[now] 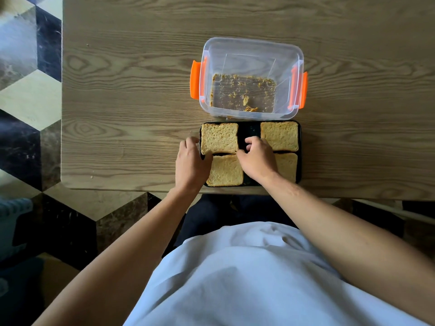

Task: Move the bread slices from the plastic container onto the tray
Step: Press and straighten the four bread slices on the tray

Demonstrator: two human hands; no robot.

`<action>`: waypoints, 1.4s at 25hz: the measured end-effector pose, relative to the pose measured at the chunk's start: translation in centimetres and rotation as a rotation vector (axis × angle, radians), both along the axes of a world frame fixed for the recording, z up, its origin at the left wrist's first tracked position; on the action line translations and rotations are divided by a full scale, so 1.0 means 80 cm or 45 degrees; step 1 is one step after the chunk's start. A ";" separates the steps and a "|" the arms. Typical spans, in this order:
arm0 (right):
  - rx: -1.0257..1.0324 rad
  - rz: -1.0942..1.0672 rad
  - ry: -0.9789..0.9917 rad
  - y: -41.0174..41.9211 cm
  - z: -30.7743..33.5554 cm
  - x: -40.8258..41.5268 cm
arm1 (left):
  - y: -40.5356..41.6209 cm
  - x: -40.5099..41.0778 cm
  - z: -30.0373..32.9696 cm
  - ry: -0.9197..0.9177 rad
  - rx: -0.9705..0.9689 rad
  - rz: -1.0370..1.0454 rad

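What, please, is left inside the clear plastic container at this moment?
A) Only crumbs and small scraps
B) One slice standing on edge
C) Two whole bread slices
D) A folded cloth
A: the plastic container holds only crumbs on its floor, while four bread slices lie on the tray.

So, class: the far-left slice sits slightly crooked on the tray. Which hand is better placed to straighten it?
Left. The left hand already rests at that far-left slice by the tray edge; the right hand sits mid-tray.
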State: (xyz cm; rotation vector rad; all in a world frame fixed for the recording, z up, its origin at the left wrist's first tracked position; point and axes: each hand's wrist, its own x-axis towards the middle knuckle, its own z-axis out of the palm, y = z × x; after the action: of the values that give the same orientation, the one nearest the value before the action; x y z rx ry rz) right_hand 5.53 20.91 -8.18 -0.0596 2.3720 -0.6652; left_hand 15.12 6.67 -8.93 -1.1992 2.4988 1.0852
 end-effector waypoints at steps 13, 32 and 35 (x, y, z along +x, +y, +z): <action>0.062 0.073 -0.184 0.010 -0.007 0.048 | 0.006 0.034 -0.003 -0.132 0.166 0.126; -0.161 -0.210 -0.019 0.121 0.005 -0.008 | 0.056 -0.031 0.020 0.114 0.066 -0.356; -0.069 -0.260 0.119 0.160 0.003 -0.017 | 0.090 -0.057 0.014 0.040 0.188 -0.398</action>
State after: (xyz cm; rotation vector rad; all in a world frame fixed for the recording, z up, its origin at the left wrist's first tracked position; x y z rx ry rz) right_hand 4.14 33.70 -7.93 0.1321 2.4707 -0.8400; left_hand 10.55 13.88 -7.79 -0.7272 2.4683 1.1829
